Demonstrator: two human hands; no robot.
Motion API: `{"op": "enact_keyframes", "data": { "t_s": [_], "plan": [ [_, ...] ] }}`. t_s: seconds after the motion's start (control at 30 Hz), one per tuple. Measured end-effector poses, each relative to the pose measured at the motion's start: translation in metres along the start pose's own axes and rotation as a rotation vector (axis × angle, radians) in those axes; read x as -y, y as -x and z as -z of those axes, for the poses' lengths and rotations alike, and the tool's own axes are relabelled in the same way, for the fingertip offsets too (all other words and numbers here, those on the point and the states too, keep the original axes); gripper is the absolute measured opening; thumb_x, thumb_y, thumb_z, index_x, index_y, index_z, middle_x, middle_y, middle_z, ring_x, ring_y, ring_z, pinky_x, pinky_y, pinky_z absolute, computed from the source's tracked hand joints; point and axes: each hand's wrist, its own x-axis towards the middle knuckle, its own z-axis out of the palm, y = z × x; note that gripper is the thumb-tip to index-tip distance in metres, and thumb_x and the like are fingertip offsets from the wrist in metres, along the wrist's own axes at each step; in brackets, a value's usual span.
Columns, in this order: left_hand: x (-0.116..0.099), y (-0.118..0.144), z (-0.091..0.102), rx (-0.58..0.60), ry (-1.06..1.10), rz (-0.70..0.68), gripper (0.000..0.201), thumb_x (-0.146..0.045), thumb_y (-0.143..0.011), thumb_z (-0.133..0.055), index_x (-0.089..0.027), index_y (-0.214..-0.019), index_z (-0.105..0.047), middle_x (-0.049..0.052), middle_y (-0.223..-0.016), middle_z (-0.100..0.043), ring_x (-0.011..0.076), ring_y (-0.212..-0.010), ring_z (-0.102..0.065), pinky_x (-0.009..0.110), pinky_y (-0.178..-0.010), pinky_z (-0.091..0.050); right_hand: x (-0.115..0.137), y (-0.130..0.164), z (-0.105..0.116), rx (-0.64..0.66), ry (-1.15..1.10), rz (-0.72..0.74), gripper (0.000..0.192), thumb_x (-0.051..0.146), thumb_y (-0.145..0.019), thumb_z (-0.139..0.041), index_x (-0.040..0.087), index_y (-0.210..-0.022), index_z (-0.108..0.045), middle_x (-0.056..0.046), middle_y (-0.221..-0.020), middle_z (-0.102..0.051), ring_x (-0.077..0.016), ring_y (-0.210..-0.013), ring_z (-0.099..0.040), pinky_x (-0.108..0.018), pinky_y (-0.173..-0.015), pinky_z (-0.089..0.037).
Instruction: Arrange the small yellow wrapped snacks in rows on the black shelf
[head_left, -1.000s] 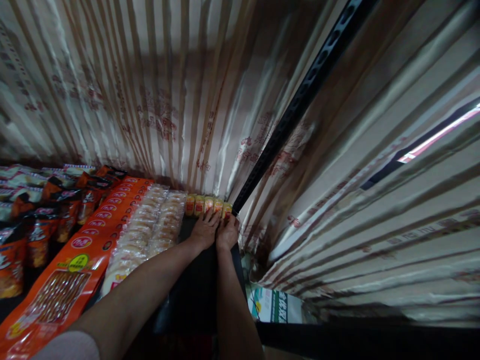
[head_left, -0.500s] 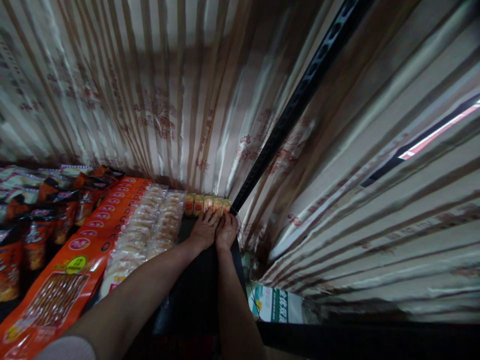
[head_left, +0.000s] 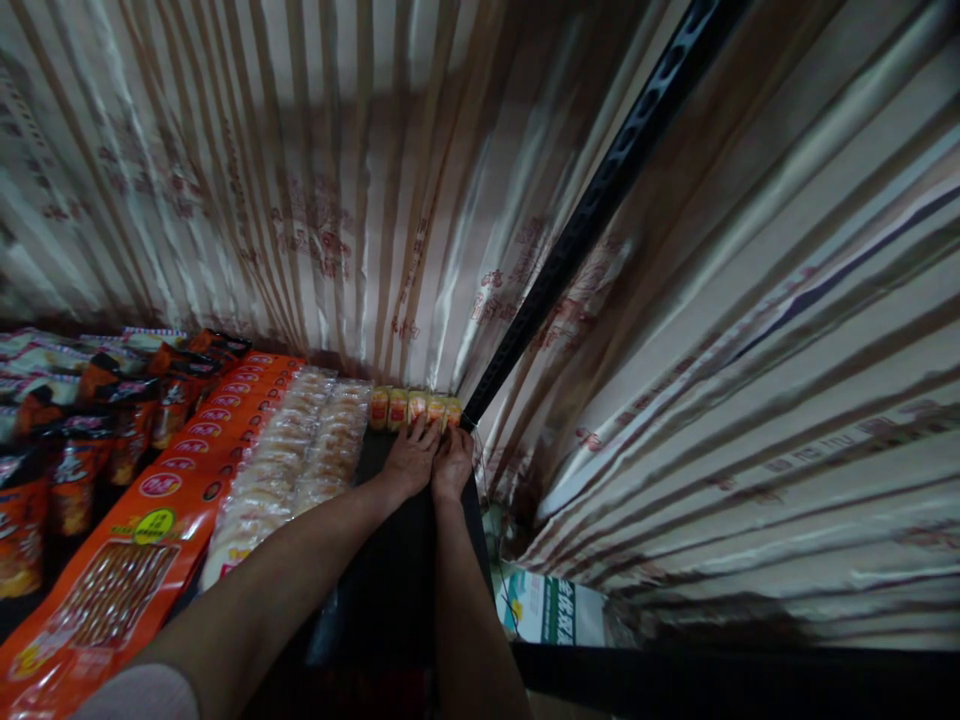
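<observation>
Both my arms reach to the back of a dark shelf (head_left: 390, 590). My left hand (head_left: 409, 462) and my right hand (head_left: 451, 465) lie side by side, fingers pressed against a short row of small yellow snack packets (head_left: 412, 408) that stand at the shelf's rear. Fingers of both hands touch the packets' fronts; I cannot tell whether any packet is gripped. A black perforated upright post (head_left: 592, 220) meets the shelf just right of my right hand.
Clear bags of pale rice crackers (head_left: 300, 455) lie left of my hands, then orange packs (head_left: 142, 520) and dark red bags (head_left: 75, 440) farther left. Striped glossy sheeting (head_left: 315, 180) covers the back and right. A green-and-white carton (head_left: 551, 612) sits below right.
Almost nothing has moved; my hands have stayed against the yellow packets, with only a slight shift of the camera.
</observation>
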Motion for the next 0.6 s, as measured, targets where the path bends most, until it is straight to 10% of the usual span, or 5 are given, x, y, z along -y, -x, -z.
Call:
{"op": "enact_keyframes", "data": {
  "t_s": [0.6],
  "plan": [
    [-0.007,0.006,0.008,-0.071,-0.008,-0.037,0.043,-0.016,-0.092,-0.029,-0.012,-0.133,-0.043,0.007,-0.148,-0.033,0.0278,-0.138,-0.021,0.044,-0.109,-0.03,-0.005,0.006,0.002,-0.027,-0.122,-0.041,0.031,0.021,-0.081,-0.041,0.012,-0.099,-0.065,-0.013,-0.102,-0.057,-0.0199,-0.096,-0.052,-0.035,-0.089,-0.044]
  ]
}}
